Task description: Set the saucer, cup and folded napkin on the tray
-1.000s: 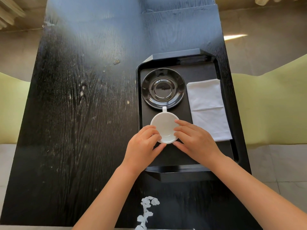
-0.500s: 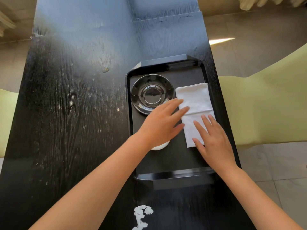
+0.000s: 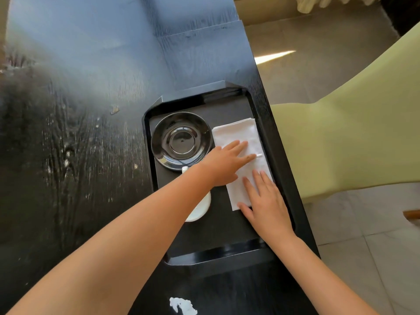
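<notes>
pressing napkin (image 3: 237, 135) flat, both hands spread | left forearm hides cup (image 3: 201, 208) | saucer (image 3: 180, 140) beside

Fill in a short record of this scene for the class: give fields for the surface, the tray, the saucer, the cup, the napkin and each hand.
surface: black wooden table
tray: black, at the table's right edge
saucer: black, empty, far left part of the tray
cup: white, on the tray near the saucer, mostly hidden by the left forearm
napkin: white, folded, right side of the tray
left hand: flat, fingers on the napkin
right hand: flat on the napkin's near end
</notes>
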Tool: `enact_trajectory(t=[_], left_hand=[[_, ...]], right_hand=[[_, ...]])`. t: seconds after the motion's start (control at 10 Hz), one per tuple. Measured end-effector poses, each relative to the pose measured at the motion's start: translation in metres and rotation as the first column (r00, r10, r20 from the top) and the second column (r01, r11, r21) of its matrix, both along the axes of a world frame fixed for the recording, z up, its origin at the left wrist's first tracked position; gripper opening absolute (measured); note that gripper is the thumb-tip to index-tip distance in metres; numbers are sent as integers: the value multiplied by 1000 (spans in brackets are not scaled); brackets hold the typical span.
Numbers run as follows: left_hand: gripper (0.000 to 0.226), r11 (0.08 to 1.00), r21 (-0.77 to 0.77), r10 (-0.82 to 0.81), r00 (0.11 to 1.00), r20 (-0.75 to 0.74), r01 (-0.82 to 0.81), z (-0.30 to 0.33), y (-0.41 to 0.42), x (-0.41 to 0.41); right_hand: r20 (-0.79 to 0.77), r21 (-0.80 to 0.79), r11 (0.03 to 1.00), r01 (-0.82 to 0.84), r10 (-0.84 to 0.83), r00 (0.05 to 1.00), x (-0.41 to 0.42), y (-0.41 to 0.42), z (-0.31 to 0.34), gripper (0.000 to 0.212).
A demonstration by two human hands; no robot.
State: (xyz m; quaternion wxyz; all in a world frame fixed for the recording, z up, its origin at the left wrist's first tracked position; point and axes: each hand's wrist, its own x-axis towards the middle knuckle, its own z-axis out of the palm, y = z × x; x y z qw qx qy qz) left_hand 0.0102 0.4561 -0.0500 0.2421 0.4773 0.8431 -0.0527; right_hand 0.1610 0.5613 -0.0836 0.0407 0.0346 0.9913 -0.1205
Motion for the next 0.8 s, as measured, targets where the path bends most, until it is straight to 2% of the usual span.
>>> enact_trajectory(t=[0.2,0.7,0.8], left_hand=[[73,1000,-22,-22,1000,-19,22,7,-2,-6],[71,999,36,17,1000,-7,-17,7,-6,-8],[62,995,44,89,994,66,-92,19,-13,2]], right_hand=[[0,21,999,24,-24,1000,-7,-13,4,69],[27,82,996,25,-27,999,-15,-15,5,68],[149,3,1000,28,-28,989,-21,-15,21,64]])
